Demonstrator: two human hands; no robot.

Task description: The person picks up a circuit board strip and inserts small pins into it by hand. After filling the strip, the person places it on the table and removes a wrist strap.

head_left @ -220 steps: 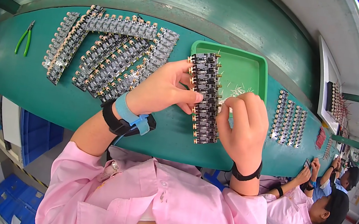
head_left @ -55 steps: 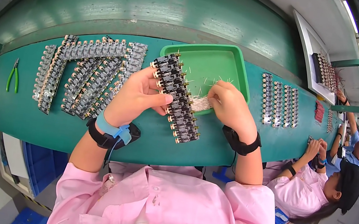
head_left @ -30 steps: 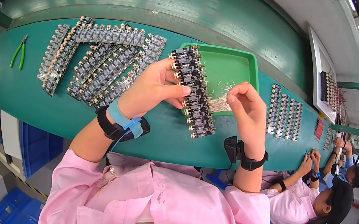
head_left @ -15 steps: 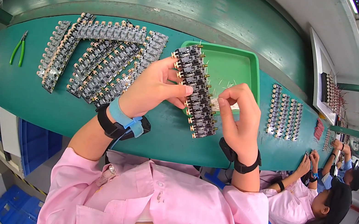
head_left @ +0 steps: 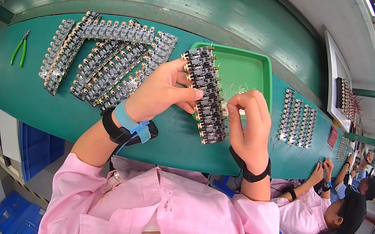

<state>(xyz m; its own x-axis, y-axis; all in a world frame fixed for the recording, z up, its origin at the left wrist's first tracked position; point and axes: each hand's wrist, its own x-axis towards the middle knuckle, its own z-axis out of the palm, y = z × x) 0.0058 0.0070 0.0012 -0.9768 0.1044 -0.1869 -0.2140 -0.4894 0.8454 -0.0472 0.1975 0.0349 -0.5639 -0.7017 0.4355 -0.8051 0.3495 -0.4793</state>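
Between the thumb and fingers of my left hand (head_left: 165, 87) is a long dark circuit board panel (head_left: 206, 95), tilted upright with small parts along both long edges. My right hand (head_left: 251, 121) is beside the panel's right edge, its thumb and index finger pinched together. Whatever the pinch holds is too small to make out. Behind both hands lies a green tray (head_left: 249, 61) with small pale pin-like pieces (head_left: 241, 90) loose in it. The panel covers part of the tray's left side.
Several similar board panels (head_left: 117, 34) lie overlapping on the left of the green table (head_left: 43, 110). Green-handled pliers (head_left: 20, 51) rest farther left. More board strips (head_left: 296, 118) stand in a row to the right. A co-worker (head_left: 313, 213) sits at the right.
The fingers of my right hand have closed slightly and shifted a little at the panel's right edge. My left hand and the panel have barely moved.
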